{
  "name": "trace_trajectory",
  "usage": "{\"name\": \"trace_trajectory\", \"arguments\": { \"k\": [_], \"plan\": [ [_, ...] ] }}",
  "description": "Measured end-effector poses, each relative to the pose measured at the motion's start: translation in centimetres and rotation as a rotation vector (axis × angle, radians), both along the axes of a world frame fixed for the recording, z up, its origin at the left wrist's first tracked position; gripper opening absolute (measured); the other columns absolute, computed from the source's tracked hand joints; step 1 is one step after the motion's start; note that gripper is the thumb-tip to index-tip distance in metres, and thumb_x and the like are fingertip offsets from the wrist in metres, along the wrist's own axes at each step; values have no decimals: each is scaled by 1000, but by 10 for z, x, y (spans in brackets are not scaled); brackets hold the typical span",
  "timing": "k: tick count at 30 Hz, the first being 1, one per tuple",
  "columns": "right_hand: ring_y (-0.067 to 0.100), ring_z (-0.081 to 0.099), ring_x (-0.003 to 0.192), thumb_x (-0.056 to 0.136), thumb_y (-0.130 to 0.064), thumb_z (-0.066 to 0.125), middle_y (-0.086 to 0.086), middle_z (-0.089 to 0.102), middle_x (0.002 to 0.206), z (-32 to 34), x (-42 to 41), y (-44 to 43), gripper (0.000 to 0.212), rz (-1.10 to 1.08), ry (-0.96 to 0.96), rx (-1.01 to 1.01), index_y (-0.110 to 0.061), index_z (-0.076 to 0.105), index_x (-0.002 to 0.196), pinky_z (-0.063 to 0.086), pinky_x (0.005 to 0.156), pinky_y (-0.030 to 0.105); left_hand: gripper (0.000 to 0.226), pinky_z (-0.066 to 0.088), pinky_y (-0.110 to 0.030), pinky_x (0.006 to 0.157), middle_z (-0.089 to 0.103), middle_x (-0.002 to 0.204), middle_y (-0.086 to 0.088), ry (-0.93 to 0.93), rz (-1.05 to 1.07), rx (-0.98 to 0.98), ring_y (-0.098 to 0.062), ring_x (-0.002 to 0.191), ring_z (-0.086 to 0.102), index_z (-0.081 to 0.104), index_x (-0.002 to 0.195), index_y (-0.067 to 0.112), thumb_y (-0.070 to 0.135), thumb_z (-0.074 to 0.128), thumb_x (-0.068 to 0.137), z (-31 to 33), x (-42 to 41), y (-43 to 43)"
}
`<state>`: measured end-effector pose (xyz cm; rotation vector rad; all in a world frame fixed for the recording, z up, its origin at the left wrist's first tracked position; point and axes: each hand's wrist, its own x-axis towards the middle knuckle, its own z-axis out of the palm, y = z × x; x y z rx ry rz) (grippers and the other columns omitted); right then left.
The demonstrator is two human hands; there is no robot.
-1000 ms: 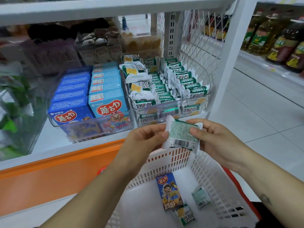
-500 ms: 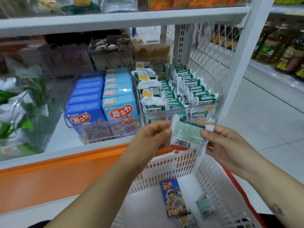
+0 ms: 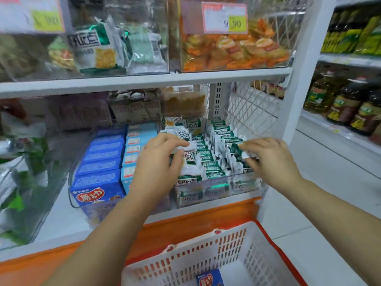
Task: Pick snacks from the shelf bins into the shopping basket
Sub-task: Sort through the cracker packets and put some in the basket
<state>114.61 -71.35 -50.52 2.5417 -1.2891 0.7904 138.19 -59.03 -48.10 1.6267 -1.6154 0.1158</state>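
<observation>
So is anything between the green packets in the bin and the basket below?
Nothing visible. Both hands, left hand and right hand, are on the green packets; the basket sits open below the shelf edge.

Glossy green-and-white foil snack packets are seen crinkled and shiny inside a clear, smooth plastic bin. Beside them, smooth blue cardboard boxes are noted. A white perforated plastic basket, matt in finish, is shown below. White painted metal mesh is glimpsed behind.
</observation>
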Motion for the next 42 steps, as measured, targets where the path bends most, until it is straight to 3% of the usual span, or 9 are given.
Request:
{"name": "trace_trajectory", "arguments": {
  "k": [3,6,11,16,21,26,30,36,42],
  "plan": [
    [25,59,109,81,-57,59,-4,67,118,-2,-2,4,44,-17,61,121,-27,71,110,33,96,42,18,42,-40,96,57,109,4,-8,10,39,-21,107,55,68,106,20,19,54,94,2,10,-11],
    [19,55,115,80,-69,41,-10,64,122,15,4,5,57,-17,41,179,-31,68,114,29,100,39,19,38,-26,91,56,114,3,29,20,74,-17,108,54,68,109,21,18,55,95,11,20,-24],
    [15,50,123,89,-43,60,-5,57,132,50,51,-29,41,140,-91,372,-25,61,125,33,99,26,21,35,-23,91,59,118,1,37,33,122,-17,113,53,68,110,24,21,57,93,26,36,-52],
    [21,56,115,90,-37,61,5,57,132,41,125,-93,52,161,98,493,-18,49,137,42,102,30,29,27,-11,76,58,130,5,-32,-14,296,-12,118,51,62,122,29,29,57,94,30,55,-77],
    [26,59,109,91,-15,60,8,55,132,23,179,-148,50,80,226,482,-23,45,138,49,85,29,37,35,-16,91,53,137,16,-76,-73,418,-5,123,49,56,129,36,41,56,93,26,71,-97],
    [30,53,117,88,-7,62,10,54,129,12,188,-171,52,-42,340,283,-23,48,135,43,98,38,40,36,-23,104,51,139,15,-42,-128,457,-5,128,45,55,132,33,44,53,93,19,78,-106],
    [28,56,108,82,-22,73,5,59,115,22,173,-167,58,-41,185,181,-22,49,134,46,94,40,40,34,-19,99,50,140,15,-75,-124,461,-5,127,46,54,132,32,44,51,94,20,76,-103],
    [31,61,96,82,-25,69,6,68,101,62,121,-102,24,88,-1,-74,-21,65,106,49,85,38,29,37,-20,88,63,125,5,-55,-17,256,-14,118,55,63,122,25,30,55,95,33,59,-84],
    [8,56,86,79,-32,74,-8,64,92,61,55,36,24,274,-322,363,-24,63,99,44,79,24,32,36,-1,84,59,110,18,246,-182,66,6,99,53,60,116,31,29,69,85,29,-3,-8]
  ]
}}
